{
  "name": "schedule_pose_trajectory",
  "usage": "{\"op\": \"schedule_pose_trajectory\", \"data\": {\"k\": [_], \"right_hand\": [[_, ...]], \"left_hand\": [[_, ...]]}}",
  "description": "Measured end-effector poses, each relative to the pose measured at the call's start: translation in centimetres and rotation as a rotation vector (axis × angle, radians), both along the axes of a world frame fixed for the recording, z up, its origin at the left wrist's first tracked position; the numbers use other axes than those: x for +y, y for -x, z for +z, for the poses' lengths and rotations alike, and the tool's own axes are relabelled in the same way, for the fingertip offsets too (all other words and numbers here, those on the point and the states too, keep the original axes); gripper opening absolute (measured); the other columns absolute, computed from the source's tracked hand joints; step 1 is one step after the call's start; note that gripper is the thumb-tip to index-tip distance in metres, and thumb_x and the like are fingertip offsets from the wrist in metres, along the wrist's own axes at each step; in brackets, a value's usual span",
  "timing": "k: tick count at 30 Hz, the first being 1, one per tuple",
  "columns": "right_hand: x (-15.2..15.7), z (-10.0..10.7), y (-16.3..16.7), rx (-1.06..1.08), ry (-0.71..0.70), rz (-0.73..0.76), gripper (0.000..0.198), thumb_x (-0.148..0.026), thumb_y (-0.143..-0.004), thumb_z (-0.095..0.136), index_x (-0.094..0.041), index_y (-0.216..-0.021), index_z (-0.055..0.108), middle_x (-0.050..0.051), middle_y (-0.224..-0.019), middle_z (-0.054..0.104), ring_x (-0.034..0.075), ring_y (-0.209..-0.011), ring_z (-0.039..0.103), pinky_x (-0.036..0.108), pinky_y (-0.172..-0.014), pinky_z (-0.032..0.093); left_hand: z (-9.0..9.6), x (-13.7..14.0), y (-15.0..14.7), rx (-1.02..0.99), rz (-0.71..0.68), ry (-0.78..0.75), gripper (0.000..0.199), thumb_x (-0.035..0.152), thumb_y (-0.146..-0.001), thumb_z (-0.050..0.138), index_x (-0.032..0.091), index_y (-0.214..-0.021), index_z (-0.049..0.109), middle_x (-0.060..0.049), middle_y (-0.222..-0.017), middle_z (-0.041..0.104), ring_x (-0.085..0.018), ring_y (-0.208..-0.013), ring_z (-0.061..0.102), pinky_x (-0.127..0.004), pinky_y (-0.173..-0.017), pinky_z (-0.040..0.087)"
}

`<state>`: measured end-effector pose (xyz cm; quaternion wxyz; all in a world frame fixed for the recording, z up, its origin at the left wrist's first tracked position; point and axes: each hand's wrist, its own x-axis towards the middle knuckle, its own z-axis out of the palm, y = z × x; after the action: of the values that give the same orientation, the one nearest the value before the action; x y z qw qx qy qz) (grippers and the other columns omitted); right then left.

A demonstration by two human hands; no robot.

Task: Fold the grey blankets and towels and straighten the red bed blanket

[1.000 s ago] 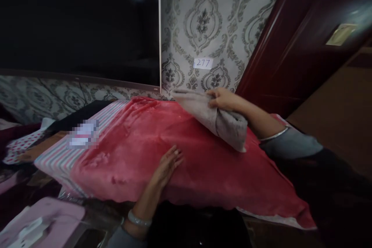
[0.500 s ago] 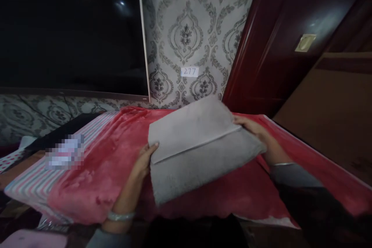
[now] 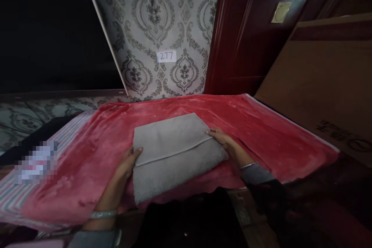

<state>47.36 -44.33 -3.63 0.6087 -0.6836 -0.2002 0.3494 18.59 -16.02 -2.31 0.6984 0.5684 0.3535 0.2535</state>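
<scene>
A grey folded cloth point(image 3: 170, 141) lies between my hands over the red blanket point(image 3: 95, 162). Its upper part looks smooth and pale, while the flap nearer me is darker and fuzzy. A straight edge crosses it where the two parts meet. My left hand point(image 3: 129, 161) grips the left side, thumb on top and the other fingers underneath, mostly hidden. At the right edge, near the end of that line, my right hand point(image 3: 220, 137) pinches the cloth the same way. Whether the cloth rests fully on the blanket cannot be made out.
A striped cloth point(image 3: 72, 130) shows along the blanket's left side, with a blurred-out item point(image 3: 36, 164) on it. Behind stand a dark screen point(image 3: 52, 35) and a patterned wall point(image 3: 162, 7) bearing a "277" label point(image 3: 166, 56). A large cardboard box point(image 3: 328, 81) stands at the right.
The grey cloth, held in both hands, has come lower and flatter towards the blanket. The camera view has turned to the right, showing more of the box.
</scene>
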Motion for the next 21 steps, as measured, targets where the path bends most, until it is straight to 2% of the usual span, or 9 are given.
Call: {"op": "schedule_pose_trajectory", "data": {"k": [4, 7, 9, 10, 12, 15, 18, 21], "right_hand": [[-1.2, -1.4, 0.1, -0.067, -0.001, 0.022, 0.027, -0.033, -0.081, 0.068, -0.018, -0.103, 0.07, 0.007, -0.097, 0.076, 0.021, -0.084, 0.07, 0.033, -0.078, 0.056], [-1.8, -1.6, -0.2, -0.254, 0.152, -0.009, 0.035, -0.032, -0.084, 0.063, -0.018, -0.115, 0.068, 0.007, -0.103, 0.075, 0.025, -0.095, 0.069, 0.04, -0.087, 0.055], [-0.9, -0.5, -0.1, -0.527, 0.268, -0.079, 0.039, -0.033, -0.087, 0.059, -0.02, -0.124, 0.066, 0.009, -0.114, 0.073, 0.029, -0.109, 0.066, 0.045, -0.097, 0.052], [0.1, 0.4, 0.1, -0.684, 0.307, -0.101, 0.042, -0.032, -0.088, 0.058, -0.02, -0.128, 0.064, 0.011, -0.123, 0.07, 0.03, -0.117, 0.062, 0.046, -0.103, 0.048], [2.9, 2.4, 1.4, -0.957, 0.331, -0.074, 0.049, -0.032, -0.091, 0.055, -0.019, -0.138, 0.058, 0.013, -0.141, 0.059, 0.03, -0.133, 0.051, 0.045, -0.114, 0.038], [7.3, 3.9, 4.7, -1.199, 0.348, 0.051, 0.061, -0.036, -0.096, 0.051, -0.011, -0.151, 0.043, 0.017, -0.158, 0.038, 0.03, -0.148, 0.03, 0.047, -0.121, 0.025], [9.8, 2.7, 7.8, -1.29, 0.418, 0.193, 0.064, -0.042, -0.1, 0.045, -0.011, -0.155, 0.035, 0.017, -0.162, 0.028, 0.032, -0.152, 0.019, 0.057, -0.121, 0.018], [10.1, 0.8, 8.9, -1.289, 0.477, 0.309, 0.065, -0.05, -0.102, 0.04, -0.014, -0.156, 0.034, 0.014, -0.164, 0.026, 0.03, -0.152, 0.018, 0.058, -0.121, 0.016]], "left_hand": [[-0.5, 1.4, 0.8, 0.093, -0.009, -0.091, 0.036, 0.026, -0.064, 0.078, 0.015, -0.098, 0.069, -0.01, -0.09, 0.075, -0.026, -0.082, 0.07, -0.033, -0.072, 0.056], [0.1, 2.6, 0.6, 0.253, 0.173, -0.426, 0.047, 0.029, -0.067, 0.076, 0.017, -0.111, 0.066, -0.013, -0.105, 0.073, -0.032, -0.099, 0.068, -0.041, -0.086, 0.055], [1.0, 2.6, -0.5, 0.281, 0.214, -0.69, 0.05, 0.031, -0.07, 0.073, 0.02, -0.118, 0.065, -0.014, -0.122, 0.068, -0.036, -0.117, 0.061, -0.048, -0.102, 0.048], [1.5, 2.3, -1.4, 0.255, 0.163, -0.787, 0.049, 0.032, -0.071, 0.071, 0.02, -0.119, 0.065, -0.015, -0.129, 0.065, -0.036, -0.126, 0.057, -0.049, -0.109, 0.042], [2.3, 1.0, -3.6, 0.185, -0.012, -0.888, 0.046, 0.031, -0.073, 0.071, 0.019, -0.117, 0.067, -0.016, -0.138, 0.061, -0.036, -0.137, 0.047, -0.048, -0.119, 0.031], [2.0, -1.3, -6.6, 0.198, -0.172, -0.973, 0.052, 0.034, -0.07, 0.077, 0.016, -0.119, 0.067, -0.021, -0.149, 0.051, -0.039, -0.148, 0.032, -0.053, -0.124, 0.013], [0.1, -2.7, -7.6, 0.293, -0.21, -1.09, 0.056, 0.038, -0.074, 0.076, 0.017, -0.125, 0.066, -0.023, -0.153, 0.045, -0.043, -0.149, 0.027, -0.065, -0.12, 0.003], [-1.4, -2.9, -7.1, 0.48, -0.283, -1.247, 0.06, 0.043, -0.085, 0.065, 0.017, -0.139, 0.058, -0.022, -0.158, 0.037, -0.043, -0.15, 0.024, -0.069, -0.119, 0.007]]}}
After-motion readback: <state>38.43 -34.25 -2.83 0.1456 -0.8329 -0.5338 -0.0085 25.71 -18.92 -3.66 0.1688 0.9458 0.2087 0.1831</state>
